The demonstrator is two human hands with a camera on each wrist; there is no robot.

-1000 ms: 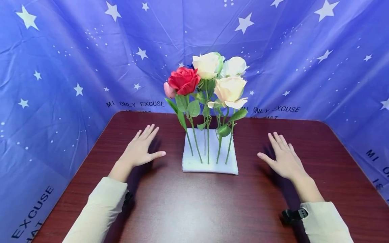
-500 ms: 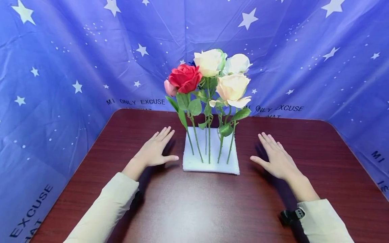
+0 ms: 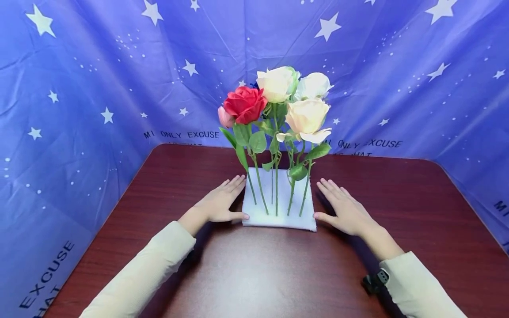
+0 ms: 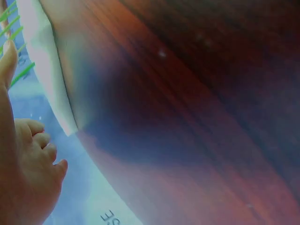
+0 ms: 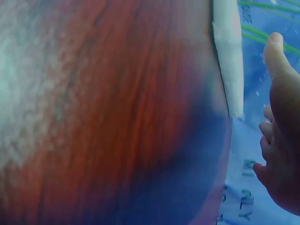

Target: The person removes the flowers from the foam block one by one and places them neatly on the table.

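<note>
A white foam slab (image 3: 262, 220) lies on the table with several upright flower stems stuck in it. Its flowers include a red rose (image 3: 245, 105), a pink bud (image 3: 225, 117), a cream rose (image 3: 277, 85), a white rose (image 3: 314, 85) and a peach rose (image 3: 307, 115). My left hand (image 3: 220, 202) is at the slab's left edge, fingers straight, its thumb tip overlapping the edge in the head view. On the other side my right hand (image 3: 347, 211) has its straight fingers and thumb at the right edge. Whether either hand presses the slab cannot be told.
The dark red wooden table (image 3: 250, 269) has rounded far corners. A blue star-printed cloth (image 3: 199, 39) hangs behind it and along both sides. A black device (image 3: 374, 281) sits at the right cuff.
Both hands have moved inward, the left one to the right and the right one to the left, and now flank the slab. The flowers stay in place on the slab.
</note>
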